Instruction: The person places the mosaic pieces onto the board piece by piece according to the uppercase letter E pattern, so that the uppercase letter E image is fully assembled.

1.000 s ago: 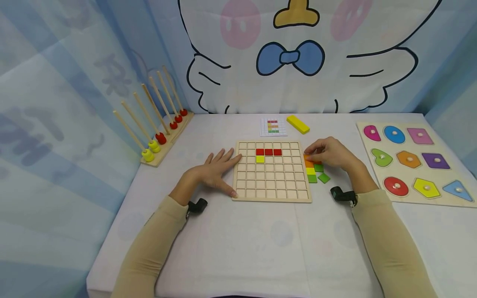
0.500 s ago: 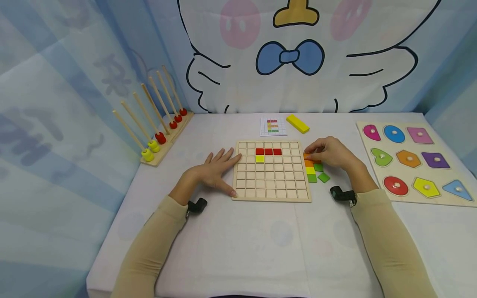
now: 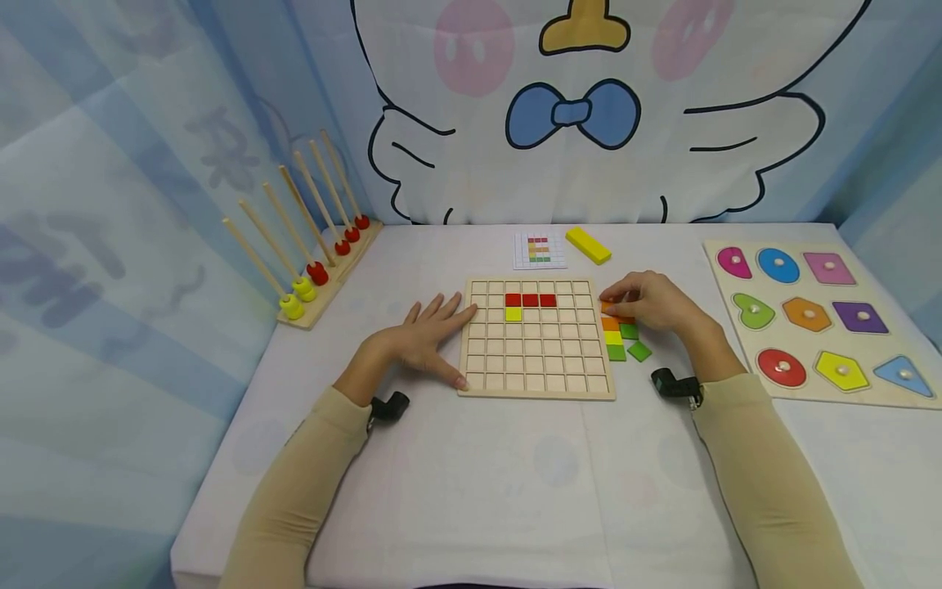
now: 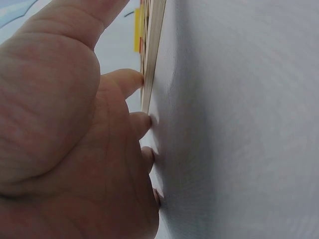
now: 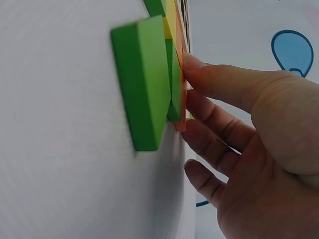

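Note:
A wooden grid board (image 3: 537,360) lies flat mid-table, with three red tiles (image 3: 531,301) in a row and a yellow tile (image 3: 513,314) below the leftmost. Spread fingers of my left hand (image 3: 423,339) rest along the board's left edge, thumb near its lower corner. Just right of the board, my right hand (image 3: 651,303) pinches an orange tile (image 3: 606,307) between thumb and fingers, close over the other tiles. Under it lie more orange tiles (image 3: 611,325), a yellow tile (image 3: 613,338) and several green tiles (image 3: 639,352). The fingers partly hide the pinched tile.
A pattern card (image 3: 540,251) and a yellow block (image 3: 589,245) lie behind the board. A peg abacus (image 3: 331,278) with red and yellow beads stands at the left. A shape puzzle board (image 3: 802,327) lies at the right.
The right hand has barely shifted at the orange tiles, its fingertips staying on the same spot. The left hand and the board have not moved.

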Motion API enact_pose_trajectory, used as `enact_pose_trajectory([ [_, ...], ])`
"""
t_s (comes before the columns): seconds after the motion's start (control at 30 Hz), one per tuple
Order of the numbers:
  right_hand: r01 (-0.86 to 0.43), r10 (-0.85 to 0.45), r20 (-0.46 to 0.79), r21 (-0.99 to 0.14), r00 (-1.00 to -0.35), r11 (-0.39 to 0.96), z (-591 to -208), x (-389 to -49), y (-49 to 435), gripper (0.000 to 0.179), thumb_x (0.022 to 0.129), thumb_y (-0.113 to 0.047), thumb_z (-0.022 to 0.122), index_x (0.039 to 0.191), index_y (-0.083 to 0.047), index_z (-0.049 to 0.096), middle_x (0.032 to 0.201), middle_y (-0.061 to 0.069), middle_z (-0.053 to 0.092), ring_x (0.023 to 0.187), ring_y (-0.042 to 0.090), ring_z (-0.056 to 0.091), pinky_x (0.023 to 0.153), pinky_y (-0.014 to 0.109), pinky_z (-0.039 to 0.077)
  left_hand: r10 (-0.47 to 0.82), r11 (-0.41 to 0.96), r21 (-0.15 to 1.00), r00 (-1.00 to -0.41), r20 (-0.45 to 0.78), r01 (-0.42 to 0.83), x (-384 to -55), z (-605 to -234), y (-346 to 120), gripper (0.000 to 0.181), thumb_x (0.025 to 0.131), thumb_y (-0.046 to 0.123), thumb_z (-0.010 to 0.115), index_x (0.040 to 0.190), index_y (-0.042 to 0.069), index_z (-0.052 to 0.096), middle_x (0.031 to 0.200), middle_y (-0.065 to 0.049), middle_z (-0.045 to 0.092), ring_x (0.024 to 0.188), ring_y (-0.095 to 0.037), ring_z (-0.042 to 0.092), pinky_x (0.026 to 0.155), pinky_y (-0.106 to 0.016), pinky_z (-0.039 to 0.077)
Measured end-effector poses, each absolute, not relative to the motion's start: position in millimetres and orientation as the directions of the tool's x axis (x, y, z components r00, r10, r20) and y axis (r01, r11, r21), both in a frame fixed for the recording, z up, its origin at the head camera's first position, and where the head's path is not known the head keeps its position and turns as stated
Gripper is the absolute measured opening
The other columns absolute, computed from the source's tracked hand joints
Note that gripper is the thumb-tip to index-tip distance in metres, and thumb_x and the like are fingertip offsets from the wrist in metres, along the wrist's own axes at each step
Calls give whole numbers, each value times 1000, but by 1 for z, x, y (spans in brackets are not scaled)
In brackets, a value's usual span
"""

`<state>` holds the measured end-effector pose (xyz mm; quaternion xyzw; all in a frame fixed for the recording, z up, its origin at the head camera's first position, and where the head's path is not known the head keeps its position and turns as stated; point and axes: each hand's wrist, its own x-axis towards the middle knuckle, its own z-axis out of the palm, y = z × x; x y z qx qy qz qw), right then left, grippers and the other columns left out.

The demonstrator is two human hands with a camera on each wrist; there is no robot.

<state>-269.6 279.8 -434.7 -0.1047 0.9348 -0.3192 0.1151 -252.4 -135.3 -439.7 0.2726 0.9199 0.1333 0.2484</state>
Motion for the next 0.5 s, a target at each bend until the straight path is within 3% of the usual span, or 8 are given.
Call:
enact_pose_trajectory([
  [0.27,-135,-262,-122,-612,-957,779,-436,-272,277,24,100,-20,71,122,-9,71,105,12,62,97,28,52,79,35,44,573,812,382,-726,-381,441,-253,-440,-136,134,71,75,82,168,33,-1,175,-2,-17,161,-29,-21,127,-60,-13],
  [0.5,-173,-223,-1,-625,-975,761,-437,-271,276,12,99,-16,73,107,-8,70,95,12,65,86,27,55,71,29,46,577,809,387,-726,-375,443,-252,-441,-136,134,71,74,82,168,33,0,175,-3,-16,161,-29,-21,127,-60,-13],
])
